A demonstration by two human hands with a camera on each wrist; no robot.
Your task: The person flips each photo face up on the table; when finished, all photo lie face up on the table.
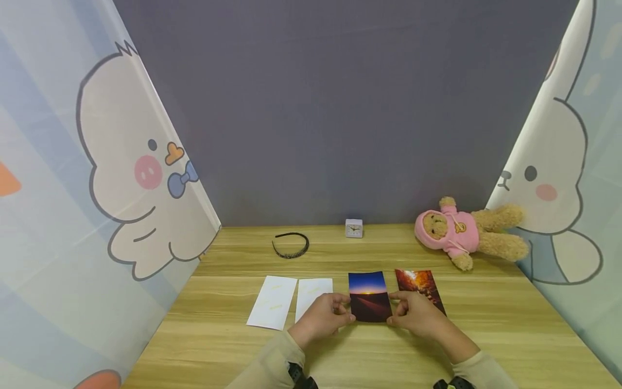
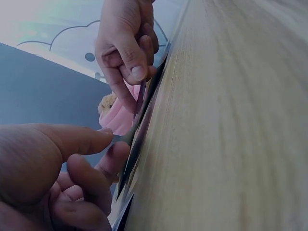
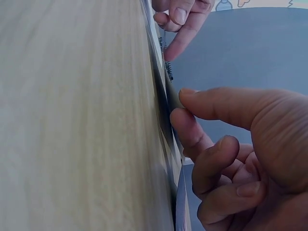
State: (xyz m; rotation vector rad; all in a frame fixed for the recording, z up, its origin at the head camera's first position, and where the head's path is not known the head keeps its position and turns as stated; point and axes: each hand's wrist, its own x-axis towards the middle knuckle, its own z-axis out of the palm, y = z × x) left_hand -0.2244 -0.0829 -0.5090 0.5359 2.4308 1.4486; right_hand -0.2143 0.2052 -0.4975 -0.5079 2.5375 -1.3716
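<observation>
A photo of a sunset (image 1: 370,297) lies between the two hands, its lower edge slightly bowed. My left hand (image 1: 324,316) holds its left edge with thumb and index finger; the other fingers are curled. My right hand (image 1: 419,315) holds the right edge the same way. In the right wrist view, the right thumb and index finger (image 3: 185,127) meet at the thin card edge. The left thumb (image 2: 86,138) is close to the edge in the left wrist view. Partly behind the right hand is an autumn photo (image 1: 421,284). Left of the left hand, a white card (image 1: 311,292) is partly covered.
Another white card (image 1: 273,302) with yellowish strips lies farther left on the wooden table (image 1: 218,324). Toward the back are a black headband (image 1: 306,249), a small white clock (image 1: 353,228) and a teddy bear in a pink hoodie (image 1: 466,232). A grey panel (image 1: 340,119) stands behind.
</observation>
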